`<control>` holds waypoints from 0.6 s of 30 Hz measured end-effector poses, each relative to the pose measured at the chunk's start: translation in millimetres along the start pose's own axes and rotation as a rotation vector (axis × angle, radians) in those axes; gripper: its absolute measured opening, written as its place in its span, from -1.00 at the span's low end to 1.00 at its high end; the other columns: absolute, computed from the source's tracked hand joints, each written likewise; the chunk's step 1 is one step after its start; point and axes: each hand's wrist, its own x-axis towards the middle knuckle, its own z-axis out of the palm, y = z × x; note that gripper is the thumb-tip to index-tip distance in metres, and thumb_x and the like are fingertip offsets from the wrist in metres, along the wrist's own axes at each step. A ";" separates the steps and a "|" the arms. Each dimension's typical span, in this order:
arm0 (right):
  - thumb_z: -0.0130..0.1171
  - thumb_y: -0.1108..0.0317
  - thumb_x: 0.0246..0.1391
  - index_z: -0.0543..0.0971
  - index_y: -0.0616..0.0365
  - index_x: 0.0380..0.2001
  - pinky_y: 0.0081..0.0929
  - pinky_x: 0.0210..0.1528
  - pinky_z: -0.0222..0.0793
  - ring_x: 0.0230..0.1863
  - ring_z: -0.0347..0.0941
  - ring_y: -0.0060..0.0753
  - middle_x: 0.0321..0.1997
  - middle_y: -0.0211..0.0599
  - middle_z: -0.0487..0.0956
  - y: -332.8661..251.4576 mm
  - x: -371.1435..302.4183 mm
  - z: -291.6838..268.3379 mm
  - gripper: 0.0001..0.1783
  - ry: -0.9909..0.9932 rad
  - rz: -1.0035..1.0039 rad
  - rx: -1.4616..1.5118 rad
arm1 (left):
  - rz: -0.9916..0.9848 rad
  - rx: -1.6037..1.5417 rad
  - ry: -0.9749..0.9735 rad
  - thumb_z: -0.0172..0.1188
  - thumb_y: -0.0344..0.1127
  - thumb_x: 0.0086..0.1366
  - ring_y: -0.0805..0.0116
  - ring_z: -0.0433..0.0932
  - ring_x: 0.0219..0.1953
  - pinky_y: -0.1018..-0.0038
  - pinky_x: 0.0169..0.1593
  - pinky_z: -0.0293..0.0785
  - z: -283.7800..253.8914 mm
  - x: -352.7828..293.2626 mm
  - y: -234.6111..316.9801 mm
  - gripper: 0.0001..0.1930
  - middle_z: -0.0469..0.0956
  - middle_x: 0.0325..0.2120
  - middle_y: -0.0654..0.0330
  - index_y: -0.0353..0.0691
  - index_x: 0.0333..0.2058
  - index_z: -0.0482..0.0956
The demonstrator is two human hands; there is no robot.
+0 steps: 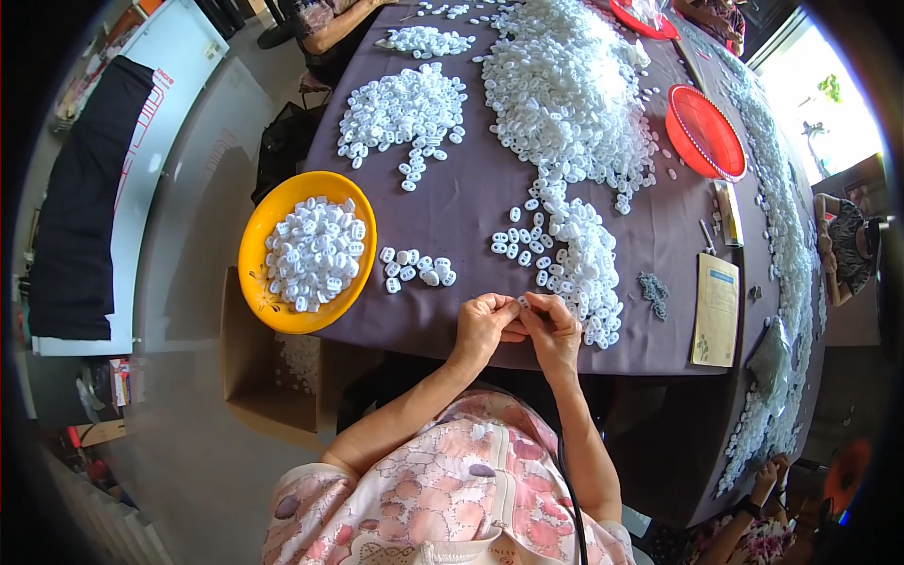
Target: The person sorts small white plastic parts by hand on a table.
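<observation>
Left grip (483, 325) and right grip (554, 331) pinch one white piece (524, 302)

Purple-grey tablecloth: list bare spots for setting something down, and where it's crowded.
Bare tablecloth shows between the left white heap, the small white cluster and the loose white pieces. Another patch lies between the near pile, the red basket and the brown envelope, though a grey clump sits low in it. Crowded: the middle, under the big white heap.

Head fisheye looks down, forward; fingers (557, 313) near, table (452, 218) reaching away.
</observation>
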 end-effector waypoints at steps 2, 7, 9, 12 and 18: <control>0.20 0.64 -0.07 0.56 0.25 -0.25 -0.68 -0.28 0.38 -0.29 0.45 -0.61 -0.34 -0.36 0.54 -1.9 -0.2 -1.2 -0.75 0.001 -0.054 -0.025 | 0.004 -0.002 0.001 0.07 -0.33 0.30 0.41 0.60 -0.50 0.55 -0.45 0.59 0.7 -0.5 0.7 -0.82 0.57 -0.49 0.17 -0.34 -0.33 0.53; 0.19 0.66 -0.11 0.52 0.24 -0.17 -0.64 -0.30 0.47 -0.27 0.48 -0.54 -0.26 -0.31 0.52 -7.3 -0.1 -2.3 -0.65 -0.067 -0.017 -0.027 | -0.025 -0.024 0.016 0.10 -0.30 0.29 0.44 0.59 -0.49 0.53 -0.39 0.59 0.7 -1.4 1.6 -0.82 0.58 -0.49 0.19 -0.32 -0.36 0.56; 0.19 0.66 -0.11 0.51 0.24 -0.15 -0.63 -0.30 0.48 -0.27 0.48 -0.53 -0.26 -0.30 0.52 -13.0 -0.1 -0.8 -0.64 -0.064 -0.023 -0.068 | -0.027 -0.036 0.028 0.10 -0.30 0.29 0.44 0.59 -0.49 0.52 -0.37 0.59 2.9 -1.6 1.6 -0.81 0.58 -0.48 0.19 -0.31 -0.36 0.56; 0.18 0.65 -0.10 0.49 0.24 -0.14 -0.61 -0.32 0.49 -0.31 0.50 -0.53 -0.29 -0.28 0.52 -12.0 -1.2 0.8 -0.63 -0.058 -0.032 -0.119 | -0.034 -0.073 0.039 0.09 -0.29 0.29 0.45 0.58 -0.49 0.50 -0.34 0.59 4.6 -3.2 1.8 -0.81 0.58 -0.48 0.18 -0.31 -0.37 0.56; 0.17 0.61 -0.07 0.50 0.23 -0.16 -0.59 -0.40 0.44 -0.41 0.51 -0.51 -0.37 -0.27 0.54 -16.6 -3.7 -1.0 -0.68 -0.067 -0.060 -0.213 | -0.081 -0.068 -0.003 0.08 -0.28 0.30 0.44 0.58 -0.49 0.50 -0.39 0.60 -0.5 -4.4 3.4 -0.79 0.57 -0.49 0.17 -0.32 -0.37 0.53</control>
